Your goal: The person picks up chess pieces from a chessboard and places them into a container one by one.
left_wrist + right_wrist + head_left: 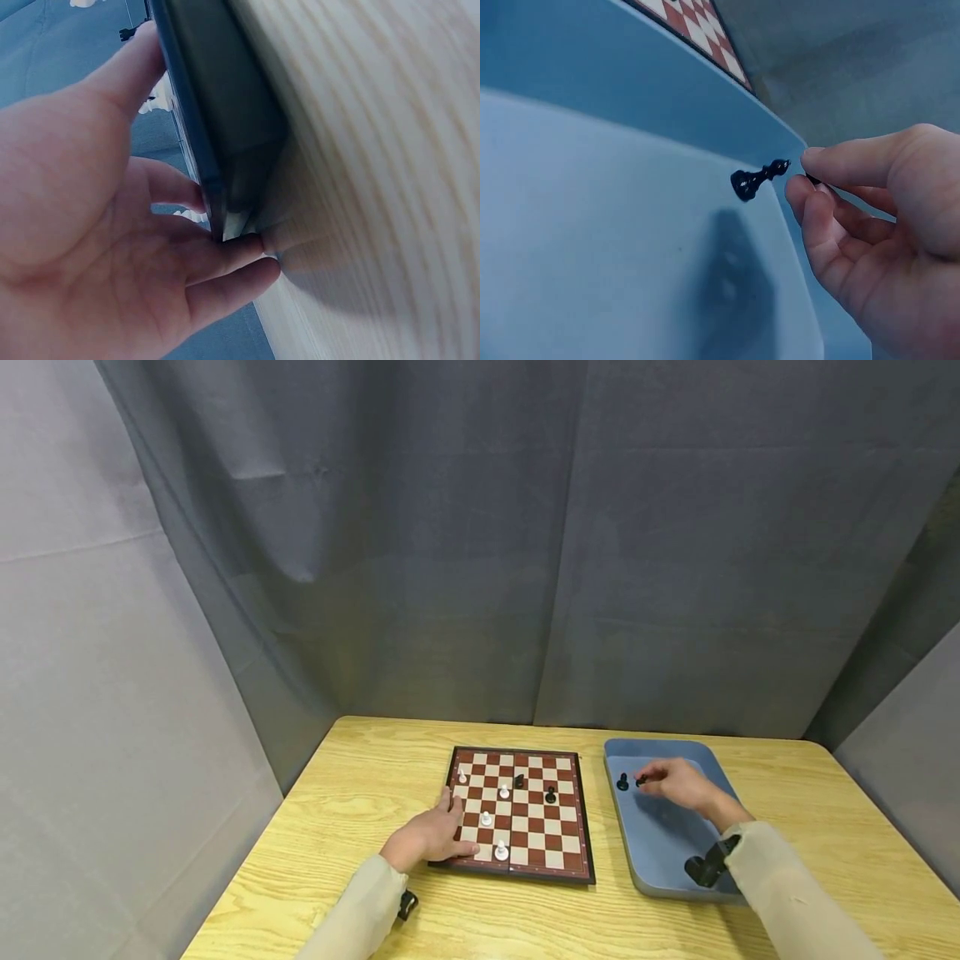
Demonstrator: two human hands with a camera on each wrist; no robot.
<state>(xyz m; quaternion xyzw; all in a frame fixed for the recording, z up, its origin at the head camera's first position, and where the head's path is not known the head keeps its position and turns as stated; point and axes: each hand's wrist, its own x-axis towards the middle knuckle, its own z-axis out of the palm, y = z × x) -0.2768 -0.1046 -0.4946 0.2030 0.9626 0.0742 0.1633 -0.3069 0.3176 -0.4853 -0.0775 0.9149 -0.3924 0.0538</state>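
Observation:
My left hand (429, 837) rests on the left edge of a red-and-white chessboard (536, 875), thumb and some fingers on its top. In the left wrist view, two fingers touch the table beside the board's dark side (225, 97). Over the blue tray (633, 860), my right hand (681, 783) pinches a small black chess piece (641, 782). Fingers hide most of it, so its kind is unclear. Just left of that hand, a black bishop (757, 178) stands in the tray. White pieces, including a pawn (501, 850), stand on the board.
A black knight (519, 782) and a black pawn (551, 795) stand on the board's right half. The tray sits right of the board with a strip of wooden table (609, 843) between. A grey curtain (450, 568) hangs behind the table.

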